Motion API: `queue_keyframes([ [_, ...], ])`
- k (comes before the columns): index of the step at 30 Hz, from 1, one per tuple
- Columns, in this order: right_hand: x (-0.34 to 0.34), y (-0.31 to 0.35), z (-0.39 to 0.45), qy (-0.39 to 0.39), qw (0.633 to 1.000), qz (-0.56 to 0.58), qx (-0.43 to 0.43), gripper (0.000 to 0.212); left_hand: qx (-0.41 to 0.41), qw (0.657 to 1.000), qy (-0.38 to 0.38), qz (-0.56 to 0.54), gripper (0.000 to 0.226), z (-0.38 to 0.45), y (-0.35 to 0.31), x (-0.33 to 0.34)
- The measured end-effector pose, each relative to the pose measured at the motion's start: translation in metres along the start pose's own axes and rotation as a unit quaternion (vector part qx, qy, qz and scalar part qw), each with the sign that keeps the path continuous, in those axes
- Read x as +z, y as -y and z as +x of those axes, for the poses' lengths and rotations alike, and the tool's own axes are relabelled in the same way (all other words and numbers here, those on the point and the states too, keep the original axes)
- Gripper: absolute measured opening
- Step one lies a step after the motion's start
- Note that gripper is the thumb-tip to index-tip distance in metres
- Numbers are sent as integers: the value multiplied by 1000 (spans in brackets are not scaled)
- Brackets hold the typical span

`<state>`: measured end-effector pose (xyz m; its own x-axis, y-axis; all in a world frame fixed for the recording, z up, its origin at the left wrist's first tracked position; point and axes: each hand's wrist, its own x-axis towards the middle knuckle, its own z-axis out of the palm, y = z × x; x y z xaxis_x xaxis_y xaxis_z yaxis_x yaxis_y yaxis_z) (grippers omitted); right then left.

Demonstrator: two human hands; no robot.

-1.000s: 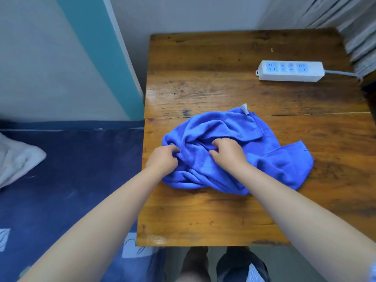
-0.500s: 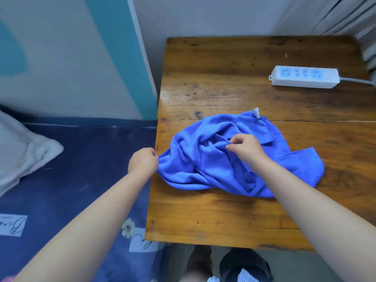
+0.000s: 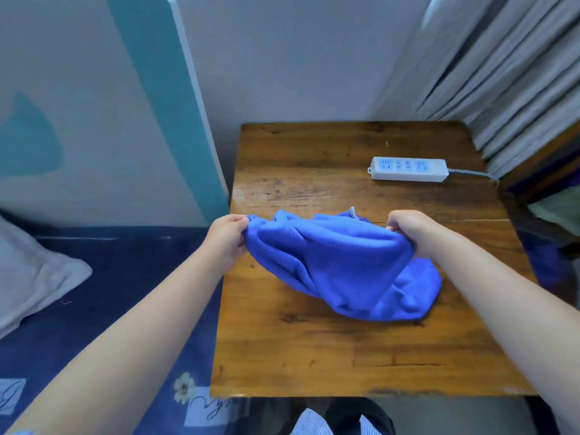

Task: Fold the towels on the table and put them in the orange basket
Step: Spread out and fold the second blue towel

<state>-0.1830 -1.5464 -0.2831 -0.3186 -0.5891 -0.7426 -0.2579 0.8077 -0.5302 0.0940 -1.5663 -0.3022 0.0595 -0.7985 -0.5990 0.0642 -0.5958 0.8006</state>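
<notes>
Blue towel (image 3: 339,265) hangs bunched between two hands above the wooden table (image 3: 314,350), its upper edge stretched from one grip to the other and its lower folds sagging down to the tabletop near the right side. A small white tag (image 3: 352,211) peeks out at the far edge of the cloth. The left hand (image 3: 226,237) sits at the table's left edge, fingers curled and pinching the towel's left corner between thumb and fingertips. The right hand (image 3: 408,229) is raised over the middle of the table, fingers curled down and closed around the towel's right end, with the cloth gathered under its palm. Both forearms reach in from the near corners of the view.

Farther back on the table lies a white power strip (image 3: 409,169), its grey cable running off to the right toward the pale curtains (image 3: 502,73). Left of the table is a dark blue bedsheet (image 3: 125,277) with a white pillow (image 3: 28,271) on it.
</notes>
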Motion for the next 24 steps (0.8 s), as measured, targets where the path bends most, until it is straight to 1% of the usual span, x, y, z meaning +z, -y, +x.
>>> queue_keyframes([
  [2, -13, 3, -11, 2, 999, -32, -10, 15, -6, 1000, -4, 23, 29, -4, -14, 5],
  [4, -27, 7, -22, -24, 998, -50, -37, 12, -17, 998, -25, 53, 29, -7, -28, 11],
  [5, -34, 9, -26, -37, 997, -36, -52, 10, -23, 997, -37, 61, 28, -10, -36, 13],
  [6, -43, 12, -32, -47, 996, -7, -69, 13, -21, 997, -44, 63, 26, -13, -45, 16],
  [9, -64, 26, -47, -66, 989, 89, -98, 25, -1, 999, -21, 39, 21, -19, -71, 26],
  [11, -77, 38, -55, -99, 979, 119, -133, 30, 51, 998, -3, 42, 17, -21, -91, 34],
  [14, -93, 64, -63, -104, 967, 157, -175, 32, 160, 985, 8, 63, 38, -21, -122, 47],
  [17, -107, 104, -68, -116, 949, 212, -201, 33, 232, 970, -16, 73, 45, -21, -158, 63],
  [20, -122, 153, -75, -143, 928, 226, -260, 34, 285, 955, -53, 53, 48, -23, -204, 75],
  [22, -132, 183, -79, -162, 908, 224, -314, 36, 333, 940, -70, 30, 46, -25, -234, 77],
  [24, -140, 208, -86, -170, 896, 216, -349, 36, 385, 919, -85, 12, 43, -30, -257, 77],
])
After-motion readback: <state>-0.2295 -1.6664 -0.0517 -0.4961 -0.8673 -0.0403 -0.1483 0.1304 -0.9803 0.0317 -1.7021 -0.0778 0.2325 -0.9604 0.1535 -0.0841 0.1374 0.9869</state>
